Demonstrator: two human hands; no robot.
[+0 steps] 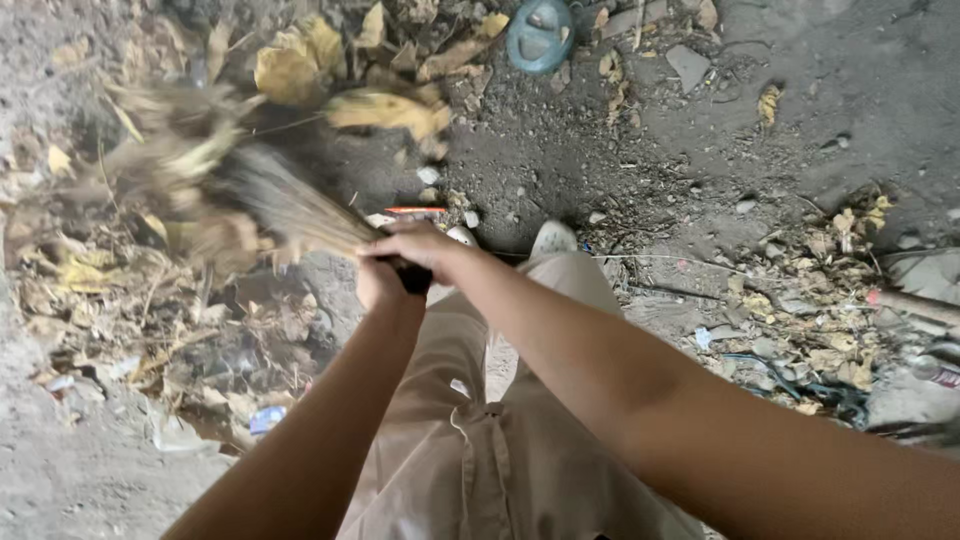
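Dirt ground (620, 160) with litter: dry yellow leaves (300, 65) at 11 o'clock, blue round lid (540, 35) at 12, debris pile (810, 320) at 3, orange stick (415, 210) just above the hands. Broom (240, 190) at 10 o'clock, bristles motion-blurred, tan and spread, over leaf litter. Left hand (378, 283) and right hand (420, 245) both closed tight on its dark handle, touching each other.

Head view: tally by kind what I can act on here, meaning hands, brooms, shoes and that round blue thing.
Hands: 2, left hand and right hand, both gripping the broom
Broom: 1, bristles blurred
Shoes: 2, one plain, the other mostly hidden
Blue disc: 1
Total: 6
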